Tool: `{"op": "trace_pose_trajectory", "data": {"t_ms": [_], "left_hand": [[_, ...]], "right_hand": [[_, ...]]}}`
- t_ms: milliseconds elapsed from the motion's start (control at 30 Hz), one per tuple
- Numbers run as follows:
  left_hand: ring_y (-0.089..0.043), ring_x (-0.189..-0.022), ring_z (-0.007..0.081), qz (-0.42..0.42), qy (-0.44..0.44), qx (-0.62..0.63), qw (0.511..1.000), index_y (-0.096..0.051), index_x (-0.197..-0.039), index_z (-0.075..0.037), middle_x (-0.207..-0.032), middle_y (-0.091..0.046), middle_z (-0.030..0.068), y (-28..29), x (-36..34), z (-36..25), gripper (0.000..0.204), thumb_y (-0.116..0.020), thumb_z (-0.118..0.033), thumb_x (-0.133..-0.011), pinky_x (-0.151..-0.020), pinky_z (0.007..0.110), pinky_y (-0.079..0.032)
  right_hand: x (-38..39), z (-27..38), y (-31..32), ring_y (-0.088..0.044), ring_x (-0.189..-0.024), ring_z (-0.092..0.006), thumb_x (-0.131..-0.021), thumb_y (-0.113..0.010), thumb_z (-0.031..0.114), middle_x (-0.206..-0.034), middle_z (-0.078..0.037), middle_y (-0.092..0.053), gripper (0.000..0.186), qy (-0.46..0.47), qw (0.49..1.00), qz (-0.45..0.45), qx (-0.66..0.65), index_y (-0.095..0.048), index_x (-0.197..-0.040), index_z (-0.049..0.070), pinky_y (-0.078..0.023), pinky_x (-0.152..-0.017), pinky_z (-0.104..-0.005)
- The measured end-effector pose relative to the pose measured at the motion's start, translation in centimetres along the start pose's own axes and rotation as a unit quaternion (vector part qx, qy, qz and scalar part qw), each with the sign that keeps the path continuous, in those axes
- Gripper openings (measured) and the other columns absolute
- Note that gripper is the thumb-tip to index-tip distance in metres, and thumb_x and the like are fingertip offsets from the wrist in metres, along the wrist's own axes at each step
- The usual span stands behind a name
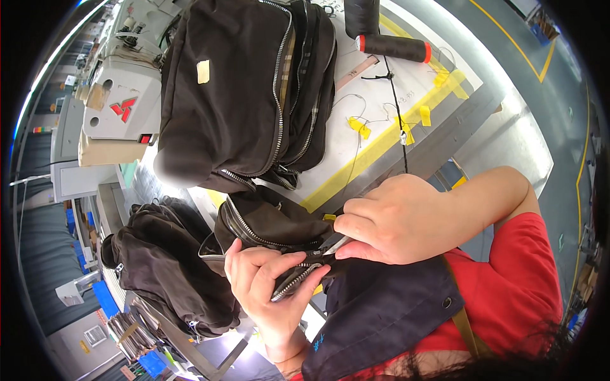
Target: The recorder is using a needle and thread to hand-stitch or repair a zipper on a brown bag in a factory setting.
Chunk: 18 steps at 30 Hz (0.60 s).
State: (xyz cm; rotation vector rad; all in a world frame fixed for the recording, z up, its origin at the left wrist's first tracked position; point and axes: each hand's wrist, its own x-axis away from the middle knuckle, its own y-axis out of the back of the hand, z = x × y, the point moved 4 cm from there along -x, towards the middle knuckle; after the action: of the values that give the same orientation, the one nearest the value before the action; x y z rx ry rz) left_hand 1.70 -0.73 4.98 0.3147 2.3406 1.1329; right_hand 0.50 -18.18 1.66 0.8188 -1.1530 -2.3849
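Observation:
My left hand [264, 286] pinches the zippered edge of a dark brown fabric bag [273, 222], with the thumb below and the fingers above. An open run of metal zipper teeth [295, 281] shows between its fingertips. Closed just right of it, my right hand [400, 219] grips a small pointed metal tool [338, 245]. The tool's silver tip touches or nearly touches the zipper; its exact kind is mostly hidden by the fingers. A larger dark brown bag [222, 89] with several metal zippers lies beyond, on the table.
Another dark bag [171, 267] rests at the left. A white sewing machine [124, 95] stands at the far left. Black thread spools [394, 48], loose threads and yellow tape [356, 168] are on the white tabletop [346, 130]. A dark apron [394, 311] covers my lap.

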Motion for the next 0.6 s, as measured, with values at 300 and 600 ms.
{"op": "trace_pose_trajectory", "data": {"t_ms": [300, 600], "left_hand": [[-0.054, -0.07, 0.0164, 0.011, -0.008, -0.013, 1.0, -0.064, -0.076, -0.015, -0.07, -0.054, -0.0035, 0.07, -0.05, 0.12, 0.037, -0.084, -0.021, -0.046, -0.093, 0.045, -0.036], [-0.052, -0.071, 0.0196, 0.006, -0.011, -0.006, 1.0, -0.061, -0.074, -0.008, -0.069, -0.052, 0.0013, 0.04, 0.09, 0.04, 0.038, -0.082, -0.02, -0.045, -0.095, 0.047, -0.035]], "right_hand": [[0.03, 0.21, 0.4, -0.055, -0.049, -0.0209, -0.085, -0.058, 0.03, -0.059, -0.005, -0.051, 0.028, -0.002, 1.0, 0.004, -0.013, -0.052, -0.073, 0.006, -0.042, -0.043, -0.0314], [0.09, 0.14, 0.27, -0.05, -0.045, -0.0173, -0.076, -0.069, 0.029, -0.06, 0.0, -0.047, 0.026, 0.001, 0.999, -0.037, -0.002, -0.055, -0.081, 0.009, -0.039, -0.04, -0.0285]]}}
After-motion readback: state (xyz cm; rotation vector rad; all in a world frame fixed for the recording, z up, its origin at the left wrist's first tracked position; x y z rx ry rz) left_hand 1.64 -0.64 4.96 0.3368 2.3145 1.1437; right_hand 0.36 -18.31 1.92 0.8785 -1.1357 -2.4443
